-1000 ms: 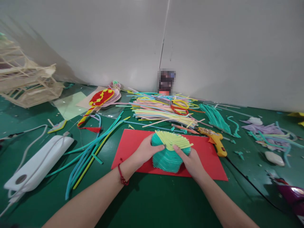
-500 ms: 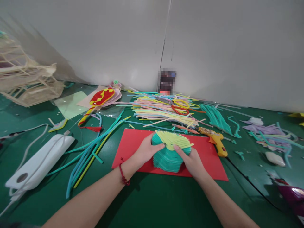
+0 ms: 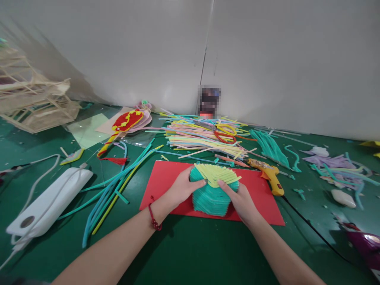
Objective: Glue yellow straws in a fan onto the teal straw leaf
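Between my two hands is a teal pipe-cleaner panel (image 3: 211, 200), its upper part covered by yellow-green strips (image 3: 218, 174) that meet in a V pattern. My left hand (image 3: 184, 187) grips its left edge, thumb lying on the front near the V's point. On the other side my right hand (image 3: 241, 200) holds the right edge, its thumb pressed at the lower border of the yellow-green strips. The fingers behind the panel are hidden. Under it lies a red sheet (image 3: 264, 206) on the green table.
Behind the sheet lies a heap of pastel pipe cleaners (image 3: 202, 140) with scissors (image 3: 225, 133) on top. A yellow glue gun (image 3: 274, 182) rests at the sheet's right. To the left are loose pipe cleaners (image 3: 118, 186), a red-and-yellow fan (image 3: 126, 122) and a white power strip (image 3: 50, 202).
The panel's lower part has shifted very slightly to the right. Both hands keep nearly the same hold, and the things around them have stayed put.
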Demonstrator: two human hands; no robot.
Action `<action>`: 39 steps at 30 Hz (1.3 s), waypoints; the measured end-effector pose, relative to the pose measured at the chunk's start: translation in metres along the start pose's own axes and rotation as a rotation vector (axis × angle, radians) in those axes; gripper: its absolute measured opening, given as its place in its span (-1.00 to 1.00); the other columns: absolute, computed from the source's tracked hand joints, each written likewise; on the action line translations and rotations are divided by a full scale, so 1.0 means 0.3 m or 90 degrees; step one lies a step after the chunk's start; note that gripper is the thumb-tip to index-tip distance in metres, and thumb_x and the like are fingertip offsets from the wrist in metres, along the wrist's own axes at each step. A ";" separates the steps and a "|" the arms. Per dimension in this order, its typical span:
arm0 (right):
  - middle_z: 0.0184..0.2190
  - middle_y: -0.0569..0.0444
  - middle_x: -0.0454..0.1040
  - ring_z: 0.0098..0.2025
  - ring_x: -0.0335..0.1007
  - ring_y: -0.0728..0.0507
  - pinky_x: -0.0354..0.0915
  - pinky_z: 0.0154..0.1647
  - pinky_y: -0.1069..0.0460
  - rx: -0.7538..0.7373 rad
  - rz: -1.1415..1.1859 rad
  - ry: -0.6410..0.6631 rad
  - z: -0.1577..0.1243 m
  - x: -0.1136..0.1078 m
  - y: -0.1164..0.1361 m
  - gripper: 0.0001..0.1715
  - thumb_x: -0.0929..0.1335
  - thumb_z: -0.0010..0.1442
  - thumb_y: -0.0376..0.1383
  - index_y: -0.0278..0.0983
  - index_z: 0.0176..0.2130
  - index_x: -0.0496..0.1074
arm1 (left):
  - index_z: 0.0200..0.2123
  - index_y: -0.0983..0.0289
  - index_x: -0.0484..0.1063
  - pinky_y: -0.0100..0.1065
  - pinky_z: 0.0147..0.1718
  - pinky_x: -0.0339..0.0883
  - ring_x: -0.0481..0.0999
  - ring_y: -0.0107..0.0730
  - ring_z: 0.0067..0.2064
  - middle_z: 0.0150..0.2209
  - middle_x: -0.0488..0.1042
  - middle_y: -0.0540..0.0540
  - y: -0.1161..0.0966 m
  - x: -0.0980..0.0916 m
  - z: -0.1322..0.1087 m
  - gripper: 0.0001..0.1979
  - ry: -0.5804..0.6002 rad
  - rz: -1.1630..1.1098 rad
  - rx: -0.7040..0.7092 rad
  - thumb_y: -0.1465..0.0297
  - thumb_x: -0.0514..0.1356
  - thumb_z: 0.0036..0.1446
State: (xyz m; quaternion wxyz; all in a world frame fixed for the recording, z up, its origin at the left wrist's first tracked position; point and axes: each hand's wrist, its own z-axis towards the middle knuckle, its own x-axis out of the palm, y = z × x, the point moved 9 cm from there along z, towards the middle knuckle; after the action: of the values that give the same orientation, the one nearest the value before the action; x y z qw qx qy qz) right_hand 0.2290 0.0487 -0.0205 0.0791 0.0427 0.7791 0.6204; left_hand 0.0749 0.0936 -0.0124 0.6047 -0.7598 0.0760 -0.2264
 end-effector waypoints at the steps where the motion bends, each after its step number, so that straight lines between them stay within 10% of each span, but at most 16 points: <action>1: -0.04 -0.01 0.52 0.05 0.40 -0.30 0.31 0.09 -0.17 -0.005 -0.008 0.000 -0.001 0.001 0.002 -0.49 0.45 0.00 -0.03 -0.26 -0.11 0.54 | -0.10 0.29 0.45 -0.16 -0.07 0.37 0.51 -0.07 -0.02 -0.05 0.54 0.19 -0.003 0.002 0.000 -0.56 0.006 0.001 0.005 0.34 0.38 -0.11; 39: -0.03 -0.05 0.51 0.07 0.38 -0.31 0.31 0.09 -0.18 -0.019 -0.039 -0.003 0.007 -0.002 -0.008 -0.43 0.44 0.01 -0.01 -0.29 -0.07 0.52 | -0.08 0.32 0.42 -0.10 -0.04 0.37 0.49 -0.05 0.01 0.01 0.50 0.22 0.003 0.008 0.006 -0.54 0.005 0.035 0.022 0.38 0.35 -0.11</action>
State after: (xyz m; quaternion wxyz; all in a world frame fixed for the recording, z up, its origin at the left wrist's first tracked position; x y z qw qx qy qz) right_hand 0.2300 0.0500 -0.0234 0.1006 0.0196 0.7705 0.6291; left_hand 0.0780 0.0942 -0.0129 0.6235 -0.7459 0.0951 -0.2142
